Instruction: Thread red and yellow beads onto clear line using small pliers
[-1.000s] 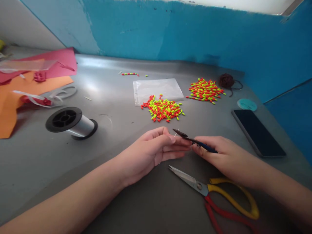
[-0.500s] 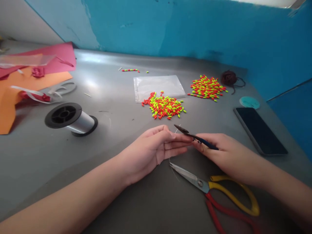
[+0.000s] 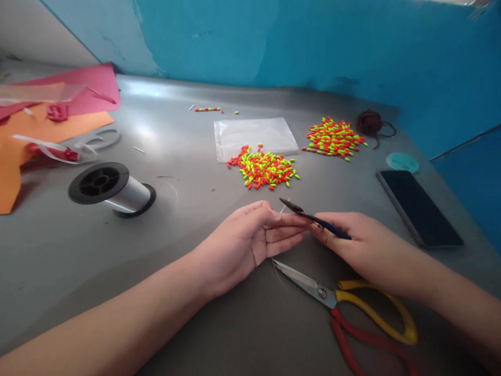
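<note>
A thin pale strand (image 3: pixel 285 205) rises from the left hand (image 3: pixel 245 224), its grip pressed together, thumb to forefinger, apparently to steady the short end. The remaining fingers reach out flat, perhaps as a brace, toward the right hand (image 3: pixel 350 232), whose grip is clamped on a small blue-handled tool (image 3: pixel 331 227). The tool's dark tip lies across the strand; whether it bites cannot be told. A fine line hangs below the left fingers near the tips of the scissors (image 3: pixel 322 293), which rest with handles angled toward the person's right, a likely aid to quick pickup. Just beyond the hands, red and yellow-green beads (image 3: pixel 266 169) lie heaped against a clear bag (image 3: pixel 254 133), loose and within reach. A spool (image 3: pixel 131 197) stands on end at left, seemingly to keep it from rolling across the gray surface (image 3: pixel 78 277). Farther out sit a second bead pile (image 3: pixel 332 137), a dark yarn ball (image 3: pixel 368 122) and, at right, a phone (image 3: pixel 420 209).
</note>
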{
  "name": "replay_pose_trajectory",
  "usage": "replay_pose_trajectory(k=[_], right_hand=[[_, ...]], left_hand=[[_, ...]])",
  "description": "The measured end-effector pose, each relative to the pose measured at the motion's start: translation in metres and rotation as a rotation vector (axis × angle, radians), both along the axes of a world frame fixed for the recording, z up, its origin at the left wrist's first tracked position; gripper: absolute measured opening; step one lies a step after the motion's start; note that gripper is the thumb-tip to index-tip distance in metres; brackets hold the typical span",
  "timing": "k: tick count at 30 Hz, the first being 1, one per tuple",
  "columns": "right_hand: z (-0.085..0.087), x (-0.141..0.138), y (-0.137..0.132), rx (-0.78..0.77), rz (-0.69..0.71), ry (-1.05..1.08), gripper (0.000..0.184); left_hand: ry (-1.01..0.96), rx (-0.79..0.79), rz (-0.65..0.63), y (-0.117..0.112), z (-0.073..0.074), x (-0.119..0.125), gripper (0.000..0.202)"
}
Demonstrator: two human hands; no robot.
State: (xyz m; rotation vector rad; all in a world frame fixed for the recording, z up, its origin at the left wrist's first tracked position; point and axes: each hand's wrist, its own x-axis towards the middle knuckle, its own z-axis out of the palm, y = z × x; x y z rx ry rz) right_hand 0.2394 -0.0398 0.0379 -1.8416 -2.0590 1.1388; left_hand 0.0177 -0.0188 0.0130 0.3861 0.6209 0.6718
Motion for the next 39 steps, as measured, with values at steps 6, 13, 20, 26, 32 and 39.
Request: replay_pose_trajectory(k=[6,13,20,26,32,39], right_hand=[[-0.001,0.001,0.001,-0.032,-0.017,0.039,0.035],[-0.006,0.004,0.002,-0.119,-0.068,0.107,0.032],[-0.014,0.012,0.007,-0.277,-0.234,0.255,0.051],[-0.01,0.007,0.008,-0.3,-0.301,0.307,0.056],[-0.013,0.007,0.01,-0.359,-0.403,0.456,0.06],[-0.01,0.008,0.012,-0.382,-0.456,0.543,0.059]], left_hand=[[-0.007,0.006,0.01,-0.002,-0.002,0.001,0.021],[-0.015,-0.014,0.026,-0.002,-0.002,0.001,0.021],[-0.018,-0.011,0.007,-0.003,0.001,-0.002,0.025],[-0.014,-0.003,0.002,-0.003,0.002,-0.001,0.025],[-0.015,-0.003,0.001,-0.004,0.005,-0.002,0.025],[-0.007,0.0,-0.004,-0.005,0.006,-0.002,0.024]])
